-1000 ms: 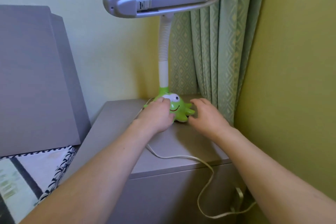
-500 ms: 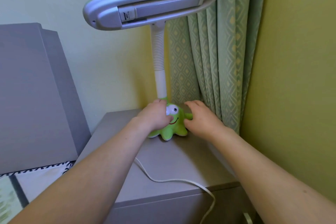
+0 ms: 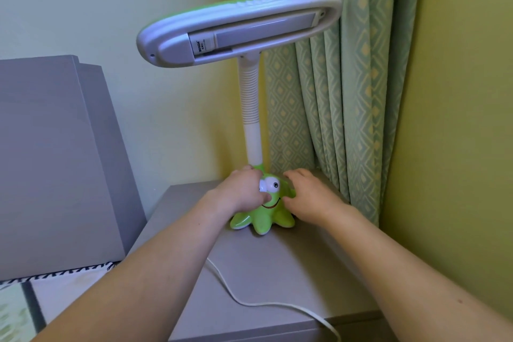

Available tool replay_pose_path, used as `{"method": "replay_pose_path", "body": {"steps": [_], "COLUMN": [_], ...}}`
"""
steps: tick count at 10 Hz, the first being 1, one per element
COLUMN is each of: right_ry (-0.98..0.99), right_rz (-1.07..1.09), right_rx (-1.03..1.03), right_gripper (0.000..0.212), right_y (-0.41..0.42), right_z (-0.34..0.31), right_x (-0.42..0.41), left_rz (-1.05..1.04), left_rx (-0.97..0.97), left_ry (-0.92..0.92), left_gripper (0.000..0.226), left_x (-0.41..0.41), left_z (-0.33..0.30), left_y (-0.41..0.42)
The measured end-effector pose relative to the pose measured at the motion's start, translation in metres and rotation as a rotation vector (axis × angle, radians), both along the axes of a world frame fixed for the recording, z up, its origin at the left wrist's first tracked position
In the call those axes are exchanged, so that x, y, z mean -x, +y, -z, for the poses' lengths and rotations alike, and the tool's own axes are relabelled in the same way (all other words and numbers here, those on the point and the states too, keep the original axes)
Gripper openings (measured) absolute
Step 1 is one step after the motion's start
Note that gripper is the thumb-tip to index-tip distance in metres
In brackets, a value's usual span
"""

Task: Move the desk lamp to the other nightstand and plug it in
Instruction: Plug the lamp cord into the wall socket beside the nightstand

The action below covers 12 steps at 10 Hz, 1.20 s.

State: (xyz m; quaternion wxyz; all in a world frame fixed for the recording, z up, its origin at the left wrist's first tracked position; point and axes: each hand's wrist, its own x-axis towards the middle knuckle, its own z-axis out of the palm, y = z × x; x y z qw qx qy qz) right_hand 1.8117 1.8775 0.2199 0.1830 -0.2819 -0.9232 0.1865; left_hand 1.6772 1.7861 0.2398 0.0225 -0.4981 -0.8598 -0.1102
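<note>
The desk lamp (image 3: 254,108) has a green octopus-shaped base (image 3: 268,216) with a cartoon face, a white ribbed neck and a long silver head. It stands upright near the back of a grey nightstand (image 3: 277,272). My left hand (image 3: 241,191) grips the left side of the base, thumb beside the eyes. My right hand (image 3: 308,197) cups the right side of the base. The lamp's white cord (image 3: 249,300) runs from behind my left arm across the top and drops over the front edge. The plug is not in view.
A grey headboard (image 3: 55,161) rises left of the nightstand, with patterned bedding (image 3: 41,300) below it. A green patterned curtain (image 3: 333,91) hangs right behind the lamp, and a yellow-green wall (image 3: 458,119) closes the right side.
The lamp's base has slid toward the front of the nightstand with both hands on it, and its head has tilted. More of the base now shows below my hands.
</note>
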Motion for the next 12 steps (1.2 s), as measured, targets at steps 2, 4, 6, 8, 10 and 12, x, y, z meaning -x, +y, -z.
{"method": "replay_pose_path", "body": {"steps": [2, 4, 6, 8, 10, 12], "right_ry": [0.005, 0.010, -0.019, -0.005, -0.003, 0.016], "right_rz": [-0.004, 0.007, 0.029, 0.024, 0.028, 0.017], "right_rx": [-0.003, -0.008, -0.031, -0.044, -0.063, -0.076], "right_gripper": [0.053, 0.059, 0.056, 0.056, 0.054, 0.055], "right_y": [0.0018, 0.0012, -0.0022, -0.0042, -0.0054, -0.0048], "right_z": [0.0021, 0.0028, 0.0005, -0.0033, -0.0051, -0.0050], "right_x": [0.0053, 0.0041, 0.0008, 0.0008, 0.0008, 0.0017], "left_rz": [-0.004, 0.002, -0.001, -0.002, 0.001, 0.008], "left_rx": [0.003, -0.011, -0.075, -0.067, -0.074, -0.084], "left_ry": [0.009, -0.031, -0.069, -0.067, -0.057, -0.065], "left_gripper": [0.050, 0.062, 0.065, 0.066, 0.066, 0.064], "left_x": [0.0016, 0.0059, 0.0057, 0.0033, 0.0021, 0.0041], "left_z": [-0.0003, 0.0002, 0.0084, 0.0064, 0.0054, 0.0083], "left_y": [0.0030, 0.0041, -0.0016, -0.0023, -0.0035, -0.0014]}}
